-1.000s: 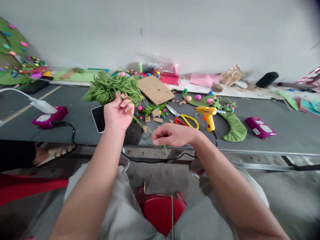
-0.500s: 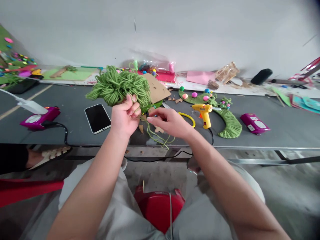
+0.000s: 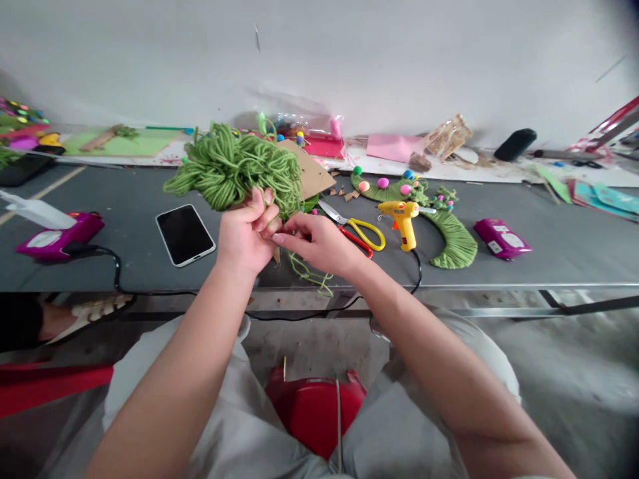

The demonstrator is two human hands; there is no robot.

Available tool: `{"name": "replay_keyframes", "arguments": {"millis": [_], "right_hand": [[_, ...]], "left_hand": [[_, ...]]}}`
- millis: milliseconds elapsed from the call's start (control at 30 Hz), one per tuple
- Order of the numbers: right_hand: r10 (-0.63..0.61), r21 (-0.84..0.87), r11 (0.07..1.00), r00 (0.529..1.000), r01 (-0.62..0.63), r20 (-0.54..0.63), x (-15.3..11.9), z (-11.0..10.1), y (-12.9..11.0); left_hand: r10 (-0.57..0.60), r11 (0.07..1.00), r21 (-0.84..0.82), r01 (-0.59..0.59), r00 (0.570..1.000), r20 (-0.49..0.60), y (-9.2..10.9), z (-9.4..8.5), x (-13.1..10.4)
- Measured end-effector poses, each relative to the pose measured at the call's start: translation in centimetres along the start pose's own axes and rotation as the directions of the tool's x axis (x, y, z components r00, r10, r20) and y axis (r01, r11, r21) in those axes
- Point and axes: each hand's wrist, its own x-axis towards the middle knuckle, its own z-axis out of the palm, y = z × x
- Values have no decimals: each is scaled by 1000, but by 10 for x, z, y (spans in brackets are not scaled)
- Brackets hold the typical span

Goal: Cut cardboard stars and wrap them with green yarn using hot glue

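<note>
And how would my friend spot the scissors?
Look along the long grey table to the person's right hand. Just beyond it, left of the yellow glue gun, lie the scissors. Unlike the all-green yarn nearby, they have one yellow handle and one red.

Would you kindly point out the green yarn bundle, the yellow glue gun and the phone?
Green yarn bundle (image 3: 234,167): head view, middle of its loops.
Yellow glue gun (image 3: 406,222): head view, upper part of its handle.
Phone (image 3: 185,235): head view, middle of its dark screen.
</note>
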Motion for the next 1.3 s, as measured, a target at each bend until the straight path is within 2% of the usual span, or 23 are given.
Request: {"name": "replay_keyframes", "arguments": {"millis": [133, 267, 333, 400, 500, 600, 767, 867, 1000, 1167, 1300], "right_hand": [[-49, -51, 998, 998, 48, -26, 1, 2, 1], [-95, -85, 992, 995, 92, -28, 2, -3, -2], [-134, -21, 991, 991, 134, 6, 1, -8, -4], [-172, 123, 979, 983, 163, 69, -1, -12, -5], [-170, 305, 944, 978, 127, 118, -5, -20, -6], [-121, 365, 928, 988, 76, 100, -10, -30, -6], [-82, 459, 888, 993, 35, 83, -16, -49, -8], [-52, 532, 847, 994, -10, 100, -19, -57, -8], [11, 596, 797, 990, -94, 143, -21, -68, -3], [92, 699, 713, 996, -57, -12, -21, -85, 12], [162, 639, 769, 972, -18, -168, -22, -91, 16]], "left_hand": [[-15, 1000, 18, 15, 1000, -14, 2, 0, 0], [-15, 999, -36, 15, 1000, 7, 2, -4, 4], [-25, 996, -81, 25, 1000, 5, 0, -7, 6], [-36, 993, -109, 32, 999, -35, -2, -11, 9], [-66, 992, -118, 51, 989, -130, -3, -18, 14], [-98, 991, -114, 76, 976, -196, -1, -24, 18], [-93, 994, -67, 81, 978, -189, 3, -32, 23], [-93, 992, -104, 73, 973, -211, 3, -34, 24], [-19, 990, -140, -8, 982, -188, 8, -35, 23], [66, 990, -118, -81, 990, -121, 16, -33, 19], [3, 991, -129, -22, 989, -149, 13, -33, 19]]}}
